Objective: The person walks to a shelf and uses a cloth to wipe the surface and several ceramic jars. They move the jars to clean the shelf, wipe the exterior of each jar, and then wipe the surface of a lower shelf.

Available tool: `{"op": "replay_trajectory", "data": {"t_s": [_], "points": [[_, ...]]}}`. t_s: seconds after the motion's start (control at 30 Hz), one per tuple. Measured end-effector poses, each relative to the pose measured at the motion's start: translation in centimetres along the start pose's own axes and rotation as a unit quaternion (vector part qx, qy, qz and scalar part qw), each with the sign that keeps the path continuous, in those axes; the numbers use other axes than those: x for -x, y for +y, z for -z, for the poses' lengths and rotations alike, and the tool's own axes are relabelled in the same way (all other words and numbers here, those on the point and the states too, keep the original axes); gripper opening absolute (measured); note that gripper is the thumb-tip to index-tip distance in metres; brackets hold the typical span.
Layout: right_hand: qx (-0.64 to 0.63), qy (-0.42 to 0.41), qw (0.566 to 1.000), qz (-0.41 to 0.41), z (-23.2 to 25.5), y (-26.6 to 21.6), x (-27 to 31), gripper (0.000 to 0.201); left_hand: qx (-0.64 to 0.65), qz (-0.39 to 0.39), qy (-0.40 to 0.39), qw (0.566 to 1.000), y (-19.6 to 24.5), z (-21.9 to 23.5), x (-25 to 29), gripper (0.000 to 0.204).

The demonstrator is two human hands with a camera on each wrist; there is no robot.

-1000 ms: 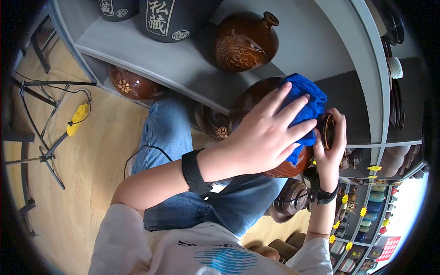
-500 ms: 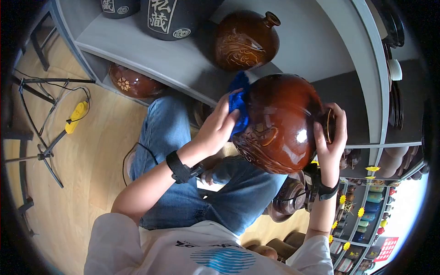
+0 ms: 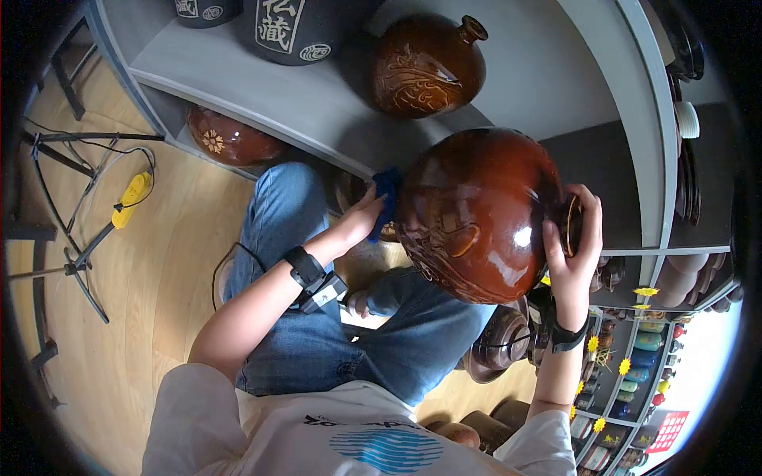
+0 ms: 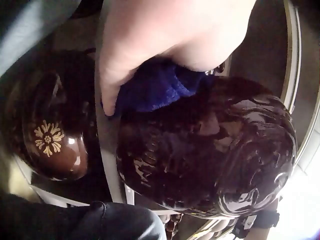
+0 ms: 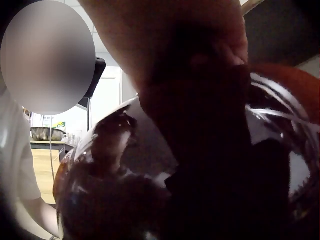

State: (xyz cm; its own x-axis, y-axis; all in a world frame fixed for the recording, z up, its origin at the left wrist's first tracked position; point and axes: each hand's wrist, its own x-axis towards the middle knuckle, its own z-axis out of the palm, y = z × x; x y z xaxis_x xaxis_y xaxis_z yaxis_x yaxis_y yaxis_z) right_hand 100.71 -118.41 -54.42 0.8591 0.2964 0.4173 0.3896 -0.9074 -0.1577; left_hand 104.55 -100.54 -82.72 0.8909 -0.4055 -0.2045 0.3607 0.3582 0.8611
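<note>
A large glossy brown jar [image 3: 484,214] lies tilted, its neck towards the right, in the head view. The right hand [image 3: 575,254] grips the jar's neck, thumb on the near side and fingers over the rim. At the jar's left side, the left hand [image 3: 357,222] holds a blue cloth [image 3: 386,198]. In the left wrist view the cloth [image 4: 155,90] lies under the left hand [image 4: 170,35], against the carved jar [image 4: 210,150]. The right wrist view shows the dark right hand [image 5: 200,100] over the shiny jar [image 5: 115,160].
Behind the jar is a grey shelf [image 3: 317,119] with a smaller brown jar [image 3: 429,67] and a black jar [image 3: 298,32]. A flower-marked jar [image 3: 230,139] sits lower. A black stand [image 3: 87,274] and yellow power strip [image 3: 133,198] are at left.
The left hand and blue cloth have moved left from over the jar's top and neck side to its far left side, uncovering the jar. The right hand keeps its grip on the neck.
</note>
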Motion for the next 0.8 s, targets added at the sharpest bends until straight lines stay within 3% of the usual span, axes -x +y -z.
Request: {"op": "replay_trajectory", "data": {"t_s": [0.07,0.23,0.3,0.37,0.53,0.8], "points": [[0.002,-0.005,1.000,0.004,0.1,-0.1,0.0,0.050,0.033,0.001,-0.027,0.999,1.8,-0.5,0.9,0.054],[0.043,-0.032,0.998,0.018,1.1,-0.8,-0.5,0.053,0.119,0.004,-0.056,0.991,0.7,-0.3,0.2,0.055],[0.068,-0.092,0.993,0.003,1.8,-1.4,-1.1,0.055,0.133,0.007,-0.062,0.989,0.4,-0.1,0.1,0.055],[0.077,-0.100,0.992,0.008,2.1,-1.4,-1.6,0.055,0.129,0.021,-0.051,0.990,1.6,-0.2,0.6,0.055],[0.039,-0.184,0.978,0.092,3.0,-1.3,-3.0,0.051,0.188,0.047,-0.030,0.981,3.2,-0.7,0.9,0.044],[0.027,-0.158,0.983,0.088,3.7,-0.2,-3.6,0.044,0.257,0.073,-0.056,0.962,3.8,-0.5,0.9,0.045]]}}
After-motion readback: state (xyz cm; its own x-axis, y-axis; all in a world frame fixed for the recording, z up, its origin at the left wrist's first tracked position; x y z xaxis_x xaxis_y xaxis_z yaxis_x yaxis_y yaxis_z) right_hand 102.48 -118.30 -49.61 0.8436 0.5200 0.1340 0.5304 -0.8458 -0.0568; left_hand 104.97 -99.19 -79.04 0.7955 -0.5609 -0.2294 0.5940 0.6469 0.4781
